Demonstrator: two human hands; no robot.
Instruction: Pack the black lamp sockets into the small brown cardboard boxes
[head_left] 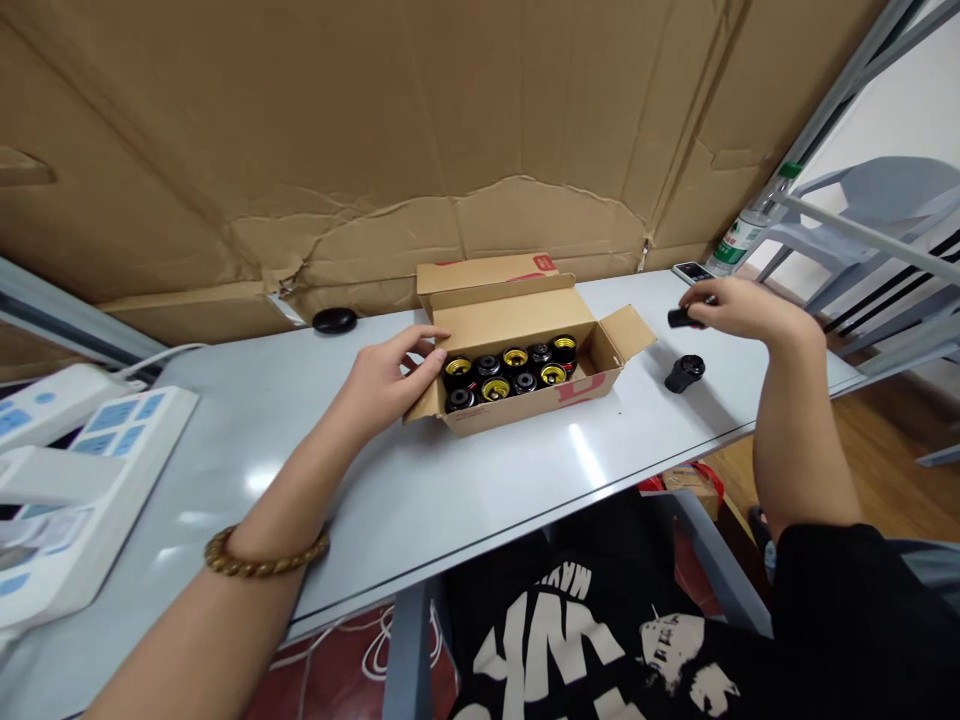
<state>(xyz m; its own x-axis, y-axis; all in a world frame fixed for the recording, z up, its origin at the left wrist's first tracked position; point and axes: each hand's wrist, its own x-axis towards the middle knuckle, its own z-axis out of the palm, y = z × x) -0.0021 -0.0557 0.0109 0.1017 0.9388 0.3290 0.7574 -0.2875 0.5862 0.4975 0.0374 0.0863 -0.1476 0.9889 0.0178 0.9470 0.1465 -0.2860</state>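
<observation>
A small open cardboard box lies on the white table, packed with several black cylindrical pieces, some showing yellow threaded rings at the top. At the box's left end my left hand is closed on its edge, thumb and fingers by the left flap. Off to the right, my right hand pinches a black cylindrical piece above the table. Below it a similar black piece with a wider head rests on the table. The right end of the box interior shows bare cardboard beside the pieces.
Behind the open box is a second cardboard box, against the cardboard wall. A black oval object lies left of them. White power strips fill the left side. A phone and a bottle are at the back right.
</observation>
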